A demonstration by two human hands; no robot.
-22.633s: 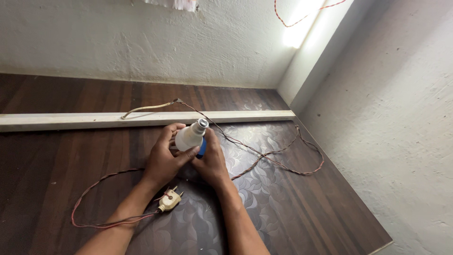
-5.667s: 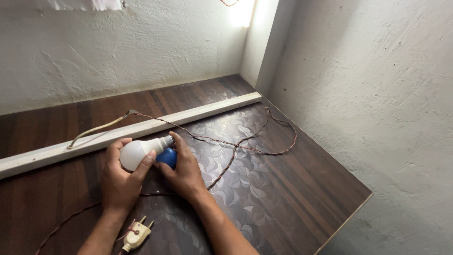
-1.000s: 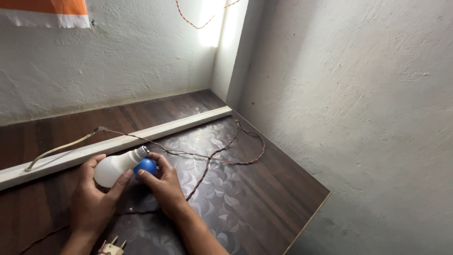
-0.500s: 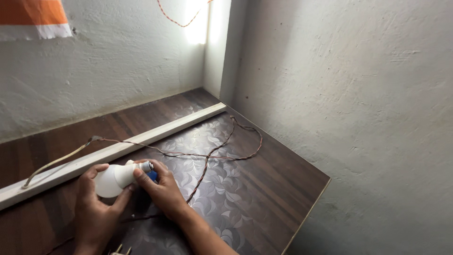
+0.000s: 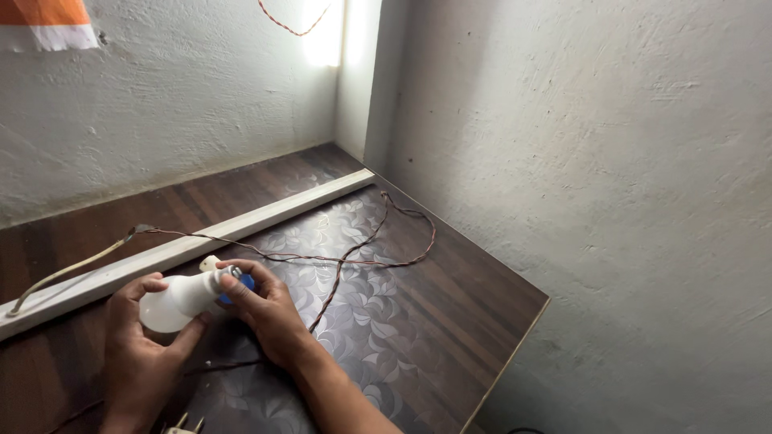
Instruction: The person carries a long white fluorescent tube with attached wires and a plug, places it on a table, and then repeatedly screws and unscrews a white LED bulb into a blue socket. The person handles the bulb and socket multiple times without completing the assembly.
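A white light bulb (image 5: 175, 299) lies sideways between both hands, low at the left of the head view. My left hand (image 5: 137, 354) cups its round glass end. My right hand (image 5: 269, 309) grips the blue holder (image 5: 245, 282) at the bulb's metal base. A twisted red-brown wire (image 5: 354, 259) runs from the hands across the dark patterned tabletop (image 5: 386, 337) and loops near the wall. A white plug (image 5: 183, 426) with metal prongs peeks in at the bottom edge.
A long white strip (image 5: 265, 221) lies diagonally across the dark wood surface. Rough white walls close in at the back and right (image 5: 603, 201). The tabletop's right edge (image 5: 519, 354) drops off. Another wire (image 5: 285, 24) hangs by the bright window gap.
The view has swung right and down, so the hands sit lower left. Both hands still hold the bulb and holder, and the fingers of the right hand have shifted on the base.
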